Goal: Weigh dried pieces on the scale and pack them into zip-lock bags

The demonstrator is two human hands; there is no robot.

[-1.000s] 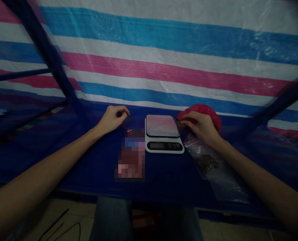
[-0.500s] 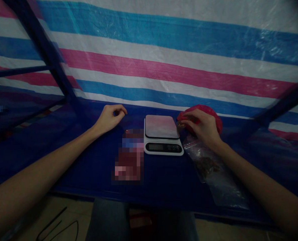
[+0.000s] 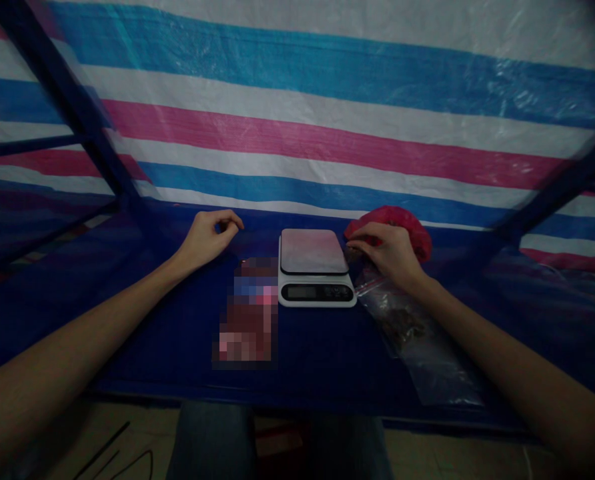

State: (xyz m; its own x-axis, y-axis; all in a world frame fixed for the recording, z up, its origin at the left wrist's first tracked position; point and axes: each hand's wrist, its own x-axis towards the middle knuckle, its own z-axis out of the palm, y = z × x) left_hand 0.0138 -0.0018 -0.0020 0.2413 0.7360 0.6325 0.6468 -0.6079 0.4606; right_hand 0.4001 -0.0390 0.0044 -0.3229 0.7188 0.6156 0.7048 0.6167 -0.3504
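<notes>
A white digital kitchen scale [image 3: 317, 293] with a bare metal plate stands in the middle of the blue table. Beside its right edge, my right hand [image 3: 385, 250] pinches a small brown clump [image 3: 353, 252], too dark to name exactly. Behind that hand lies a red plastic bag [image 3: 402, 223], partly hidden by it. A clear zip bag [image 3: 407, 327] with brown dried-looking pieces lies under and beside my right wrist. My left hand [image 3: 210, 237] rests on the table left of the scale, fingers curled toward the thumb, with nothing visible in them.
A blurred-out flat item [image 3: 247, 313] lies left of the scale, close to it. Striped plastic sheeting [image 3: 302, 127] hangs behind the blue table [image 3: 317, 360]. Blue metal posts [image 3: 85, 127] rise at both sides. Dark cords [image 3: 102, 450] lie on the floor below.
The whole view has shifted slightly, so everything on the table appears a little farther left. Both hands keep nearly the same pose and place relative to the scale.
</notes>
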